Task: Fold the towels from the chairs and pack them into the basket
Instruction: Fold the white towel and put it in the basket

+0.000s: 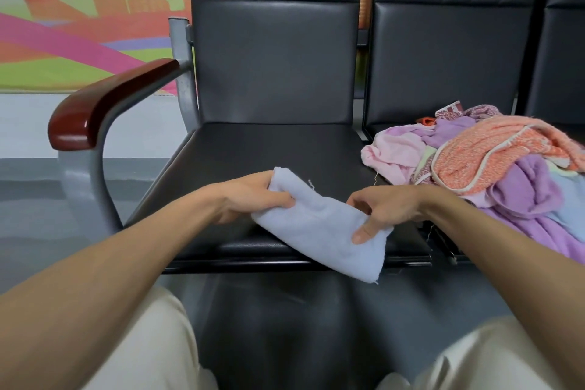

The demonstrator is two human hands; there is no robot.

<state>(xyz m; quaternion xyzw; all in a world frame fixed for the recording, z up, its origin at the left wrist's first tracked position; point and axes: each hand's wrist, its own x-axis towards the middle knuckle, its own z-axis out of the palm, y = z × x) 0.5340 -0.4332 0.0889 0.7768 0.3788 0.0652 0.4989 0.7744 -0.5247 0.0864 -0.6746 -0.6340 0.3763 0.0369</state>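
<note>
The folded pale blue towel (319, 226) lies over the black chair seat (253, 149)'s front edge, long axis running from far-left to near-right. The left hand (253, 196) grips its far-left end; the right hand (384, 209) pinches its near-right end, thumb on top.

Seating: row of black padded chairs joined side by side, glossy upholstery with stitched panels in the upper backrests. Left chair (275, 66), at the end of the row, with one dark red-brown armrest (104, 104) on a curved grey metal frame (186, 73); middle chair (443, 57) just beside it; third chair (563, 41) (only its left edge in view). Wall: mural (79, 25) of orange towers over pink, green and purple bands, above a plain white lower strip (25, 123). Floor (31, 199): dark grey, smooth, faintly reflective. Light: even, with a soft sheen on the seats.
</note>
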